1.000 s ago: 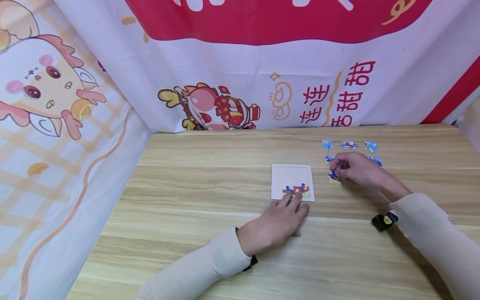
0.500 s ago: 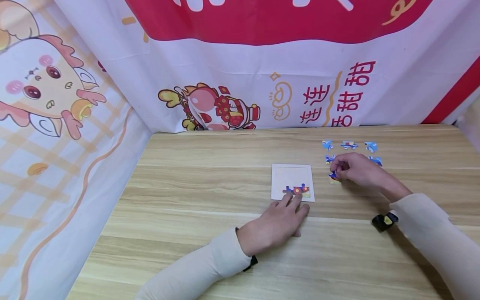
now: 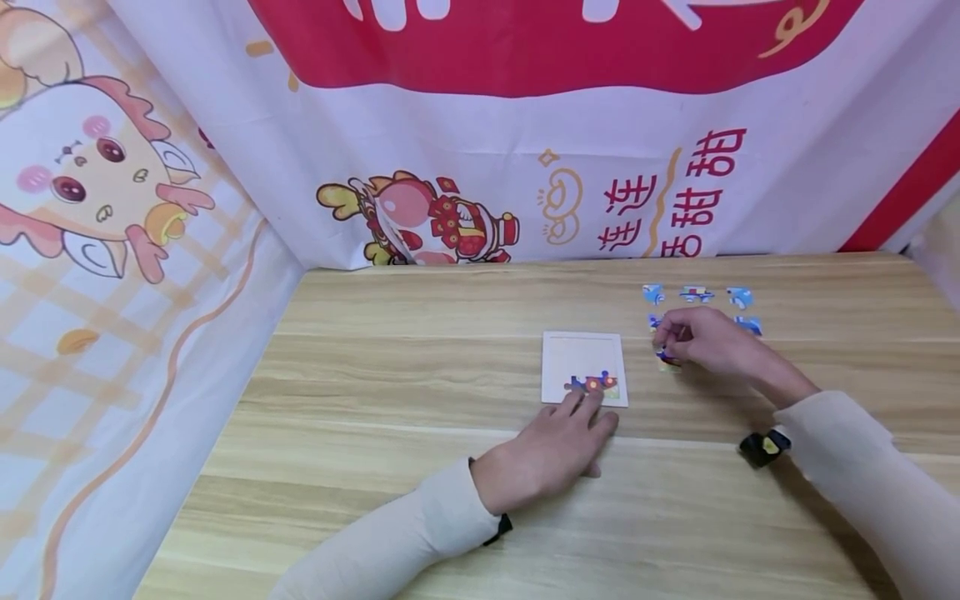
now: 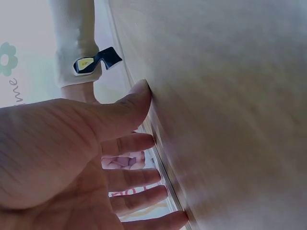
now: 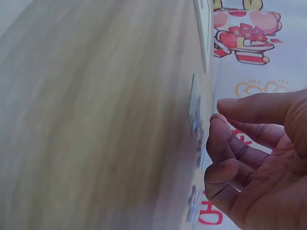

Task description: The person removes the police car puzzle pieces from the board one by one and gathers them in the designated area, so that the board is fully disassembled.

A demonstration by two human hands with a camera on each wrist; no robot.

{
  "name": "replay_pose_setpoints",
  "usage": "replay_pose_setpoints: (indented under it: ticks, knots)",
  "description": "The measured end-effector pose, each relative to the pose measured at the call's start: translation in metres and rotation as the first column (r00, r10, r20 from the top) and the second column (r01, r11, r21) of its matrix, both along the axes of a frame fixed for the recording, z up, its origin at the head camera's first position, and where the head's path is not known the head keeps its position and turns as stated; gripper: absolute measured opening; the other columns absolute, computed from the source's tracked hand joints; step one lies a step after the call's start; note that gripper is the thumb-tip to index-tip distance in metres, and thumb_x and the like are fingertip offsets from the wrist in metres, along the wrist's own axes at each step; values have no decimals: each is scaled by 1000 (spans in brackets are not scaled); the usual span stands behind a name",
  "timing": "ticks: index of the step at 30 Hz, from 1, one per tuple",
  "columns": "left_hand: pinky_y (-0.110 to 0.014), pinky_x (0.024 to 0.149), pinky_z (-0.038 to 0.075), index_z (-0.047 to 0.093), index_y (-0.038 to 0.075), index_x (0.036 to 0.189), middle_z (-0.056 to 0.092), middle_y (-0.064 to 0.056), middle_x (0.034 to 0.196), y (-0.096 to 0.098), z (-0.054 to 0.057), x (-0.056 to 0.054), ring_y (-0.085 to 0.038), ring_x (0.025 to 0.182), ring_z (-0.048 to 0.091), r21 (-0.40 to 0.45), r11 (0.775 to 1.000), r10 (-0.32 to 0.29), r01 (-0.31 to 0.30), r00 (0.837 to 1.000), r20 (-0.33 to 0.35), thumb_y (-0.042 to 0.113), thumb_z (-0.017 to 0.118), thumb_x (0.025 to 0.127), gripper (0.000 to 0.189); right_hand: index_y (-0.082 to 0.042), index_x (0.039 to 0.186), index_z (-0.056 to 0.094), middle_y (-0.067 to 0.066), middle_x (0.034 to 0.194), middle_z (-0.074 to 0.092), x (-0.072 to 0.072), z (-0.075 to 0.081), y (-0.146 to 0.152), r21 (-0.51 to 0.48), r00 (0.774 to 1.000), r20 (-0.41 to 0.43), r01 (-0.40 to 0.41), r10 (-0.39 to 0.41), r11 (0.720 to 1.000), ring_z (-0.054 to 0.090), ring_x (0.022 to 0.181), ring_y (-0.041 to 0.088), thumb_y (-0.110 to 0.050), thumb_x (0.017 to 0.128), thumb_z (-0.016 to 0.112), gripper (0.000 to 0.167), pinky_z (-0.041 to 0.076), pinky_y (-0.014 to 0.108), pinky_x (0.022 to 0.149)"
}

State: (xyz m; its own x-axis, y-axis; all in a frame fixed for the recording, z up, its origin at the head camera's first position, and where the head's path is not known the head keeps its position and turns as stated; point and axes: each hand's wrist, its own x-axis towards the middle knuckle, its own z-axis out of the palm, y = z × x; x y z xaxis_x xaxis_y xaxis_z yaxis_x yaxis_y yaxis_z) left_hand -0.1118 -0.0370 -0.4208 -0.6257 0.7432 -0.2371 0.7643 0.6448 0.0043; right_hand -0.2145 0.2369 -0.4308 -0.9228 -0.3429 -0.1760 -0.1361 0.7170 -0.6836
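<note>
A square white puzzle board lies mid-table, with a few joined blue and red jigsaw pieces in its lower right part. My left hand rests at the board's near edge, fingers spread and fingertips overlapping the pieces. In the left wrist view its fingers reach out to the tabletop with nothing in them. Right of the board, my right hand has curled fingers close over a loose jigsaw piece, partly hidden by it. The right wrist view shows the piece apart from the thumb and curled fingers.
Several loose blue jigsaw pieces lie in rows beyond the right hand, among them one corner piece and one farther right. A printed cloth hangs along the table's back edge. Another cloth covers the left side.
Both hands stay almost in place, the right still over the loose piece. The head view has tilted very slightly upward.
</note>
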Motion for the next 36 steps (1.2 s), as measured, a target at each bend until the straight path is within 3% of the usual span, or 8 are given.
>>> replay_pose_setpoints:
  ticks: [7,21,26,36]
  knots:
    - [-39,107,53,44,19,154,40,-8,162,1,0,1,-25,148,41,14,1000,-8,8,1000,-3,45,64,101,63,-4,104,71,9,93,66,2,10,-22,-16,999,-19,-33,33,999,56,84,21,-2,98,65,9,49,28,63]
    - [-42,116,46,39,23,159,29,-11,172,14,1,3,-25,157,33,-33,999,10,-9,999,36,49,62,102,67,-4,102,74,9,97,73,-5,9,-70,-64,987,-14,-158,158,985,62,89,21,1,98,65,11,52,34,81]
    - [-41,116,47,39,23,160,28,-11,172,14,2,2,-25,157,32,-42,999,3,-2,999,32,50,61,102,67,-7,101,75,6,96,74,-4,7,-85,-55,976,35,-213,215,976,63,90,19,0,98,66,12,52,36,87]
    - [-38,114,48,41,22,159,32,-9,170,16,3,3,-23,154,34,-69,998,-10,10,1000,3,52,60,102,67,-5,98,74,6,89,72,-1,6,-99,-59,967,65,-244,248,968,62,83,17,3,97,64,13,52,33,81]
